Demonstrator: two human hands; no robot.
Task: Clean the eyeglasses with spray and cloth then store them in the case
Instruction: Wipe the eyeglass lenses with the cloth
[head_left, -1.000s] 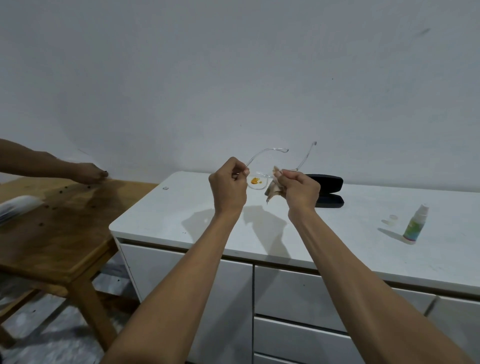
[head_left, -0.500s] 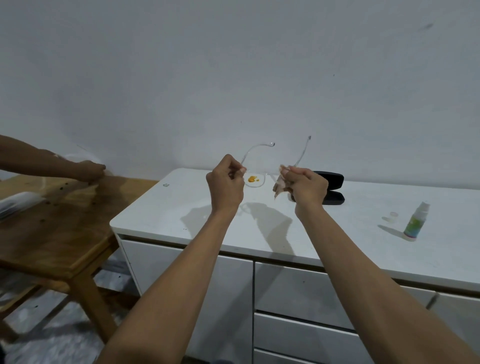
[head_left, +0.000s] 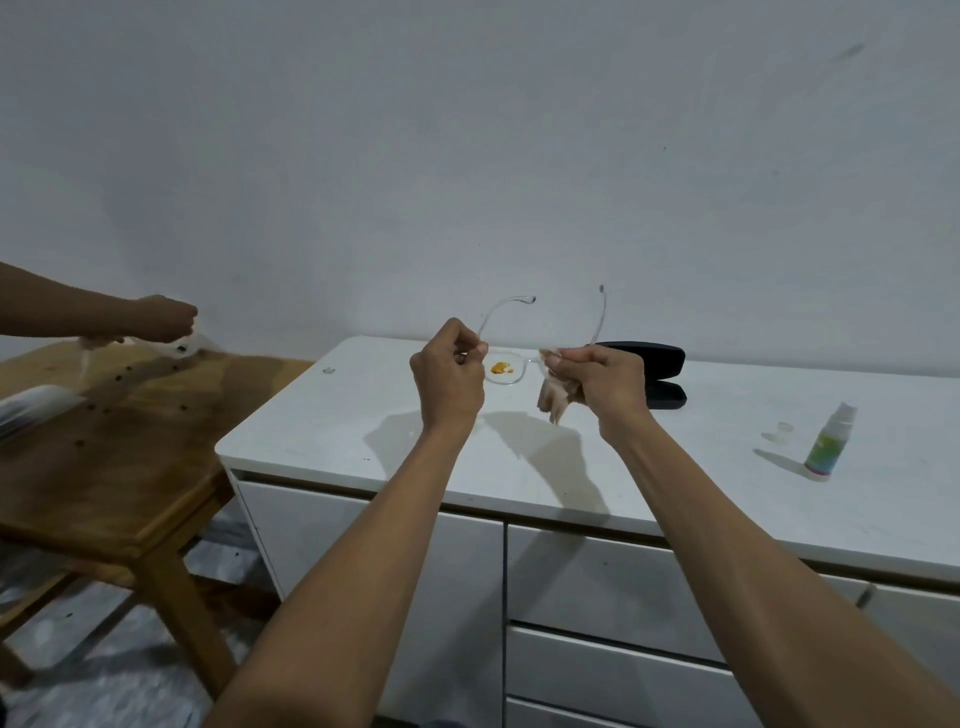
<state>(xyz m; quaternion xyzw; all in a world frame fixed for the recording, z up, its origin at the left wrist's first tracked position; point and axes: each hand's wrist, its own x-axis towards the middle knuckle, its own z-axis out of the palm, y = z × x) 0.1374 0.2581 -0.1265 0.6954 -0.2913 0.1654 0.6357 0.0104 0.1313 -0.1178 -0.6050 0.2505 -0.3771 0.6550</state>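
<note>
Here, at far left of the frame, another person's arm now lifts a pale, blurred wrap off the wooden table, where it lay flat a second ago. At centre, the left hand pinches one temple of the eyeglasses; the orange smear remains on that lens. The right hand, closed on the cloth, has shifted onto the other lens, so wiping appears under way. Right of centre, the open case waits on the bench; the spray bottle stands at far right.
</note>
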